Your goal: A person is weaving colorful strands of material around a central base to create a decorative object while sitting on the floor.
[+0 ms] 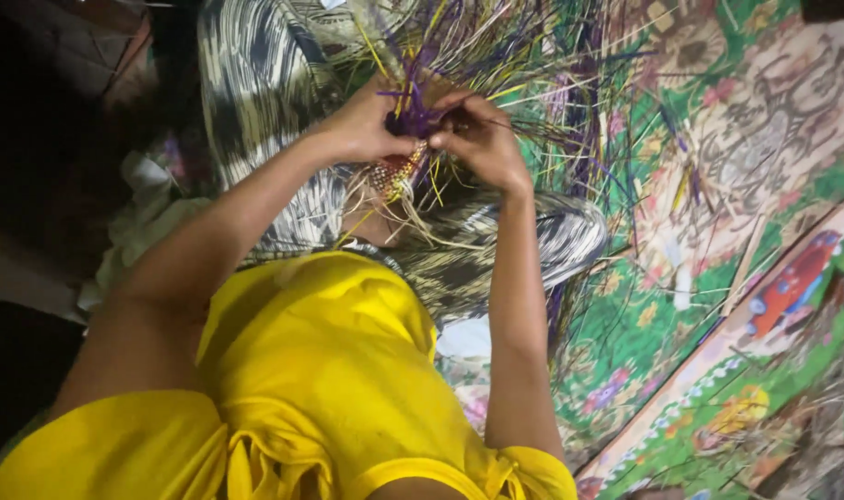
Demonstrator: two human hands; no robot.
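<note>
The weave point(396, 174), a small woven piece of pale, red-flecked strips, hangs just above centre, at about twelve o'clock from the yellow top point(329, 370). Purple strips point(413, 116) rise from its upper end, and loose yellow and straw-coloured strands point(496, 56) fan out from there toward twelve and one o'clock. The left hand point(366, 125) sits at ten o'clock of the weave, fingers curled in and pinching the purple strips where they meet the woven part. The right hand point(482, 139) is at two o'clock of the weave, touching the same bunch, its fingers bent and closed on a strip; exactly which strip it grips I cannot tell, since the fingers overlap. The two hands nearly meet over the purple knot. Thin pale ends trail down from the weave toward six o'clock, over a lap covered in patterned cloth point(255, 93) of black, grey and cream, which runs from eleven o'clock down to four o'clock. Both forearms reach up from the yellow top at six o'clock. To the right, from one to five o'clock, lies a floor mat point(718, 185) printed in green with flowers and figures, scattered with more loose strips. At nine o'clock a heap of whitish cloth point(144, 213) lies in dim light.
</note>
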